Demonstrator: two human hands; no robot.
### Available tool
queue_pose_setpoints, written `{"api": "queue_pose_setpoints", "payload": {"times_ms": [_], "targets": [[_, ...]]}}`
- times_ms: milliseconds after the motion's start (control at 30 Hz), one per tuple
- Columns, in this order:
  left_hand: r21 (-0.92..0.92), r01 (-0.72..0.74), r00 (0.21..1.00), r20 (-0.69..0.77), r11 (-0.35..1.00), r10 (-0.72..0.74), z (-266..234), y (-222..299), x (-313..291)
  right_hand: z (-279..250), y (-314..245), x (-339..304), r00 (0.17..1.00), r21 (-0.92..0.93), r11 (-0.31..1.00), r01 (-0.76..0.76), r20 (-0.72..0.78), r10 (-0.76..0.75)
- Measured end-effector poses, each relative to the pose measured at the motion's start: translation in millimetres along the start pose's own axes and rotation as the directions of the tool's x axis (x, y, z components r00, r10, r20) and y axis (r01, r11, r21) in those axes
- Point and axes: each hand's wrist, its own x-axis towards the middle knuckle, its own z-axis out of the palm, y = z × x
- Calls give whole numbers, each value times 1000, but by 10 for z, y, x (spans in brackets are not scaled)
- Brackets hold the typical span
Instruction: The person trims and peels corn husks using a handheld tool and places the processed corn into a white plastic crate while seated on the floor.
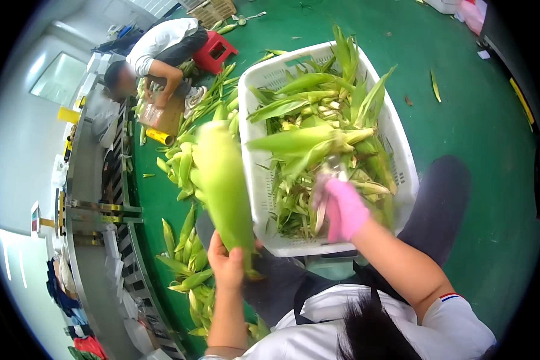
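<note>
1. One unhusked corn ear [224,183], upright, base clasped in the closed left hand [227,264], beside the white basket [255,186].
2. Right hand [344,210], pink-gloved, grip closed on a husk [309,141] inside the basket.

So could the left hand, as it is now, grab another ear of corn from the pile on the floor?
Probably not yet. The left hand is already wrapped around a green ear of corn, so its grip is taken, though the corn pile lies just beside it with nothing between.

Brown cardboard box [161,115] beside co-worker
</note>
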Motion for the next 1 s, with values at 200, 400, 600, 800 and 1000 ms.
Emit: {"api": "queue_pose_setpoints", "payload": {"times_ms": [200,400,600,800,1000], "targets": [[503,-511,834,487,697,260,-455,277,297,-412,-182,-505,803,-631,678,-377,143,579],[347,-916,350,936,201,-22,30,933,578,-257,-371,-800,671,-564,678,-471,271,691],[47,-191,966,188,981,179,413,330,140,62,-194,-1088,942,-688,718,-101,166,292],[-379,393,917,231,838,-325,671,-64,-120,-70,-306,-1059,924,-922,83,379,373,-85],[259,222,663,667,940,-340,513,202,150,-143,-863,-879,740,-698,-248,672,646,189]]}}
